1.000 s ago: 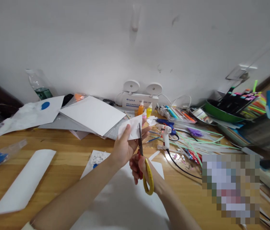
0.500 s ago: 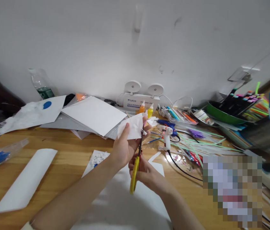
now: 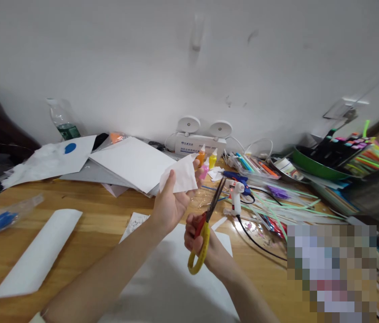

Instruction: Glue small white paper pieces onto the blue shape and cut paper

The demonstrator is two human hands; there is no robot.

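My left hand (image 3: 168, 207) is raised above the wooden table (image 3: 88, 224) and pinches a small white piece of paper (image 3: 180, 176) between thumb and fingers. My right hand (image 3: 198, 240) grips yellow-and-red-handled scissors (image 3: 206, 226) just to the right of the paper. The blades point up and to the right and are clear of the paper. Under both hands lies a large white sheet (image 3: 172, 278).
A white strip (image 3: 37, 253) lies at left, with a stack of white boards (image 3: 132, 162) behind. A glue gun (image 3: 235, 197), its black cord, paint bottles (image 3: 207, 158), straws and markers crowd the right. A water bottle (image 3: 62, 122) stands at the back left.
The scissors have come away from the paper and tilted to the right. My left hand has lifted the paper slightly up and left.
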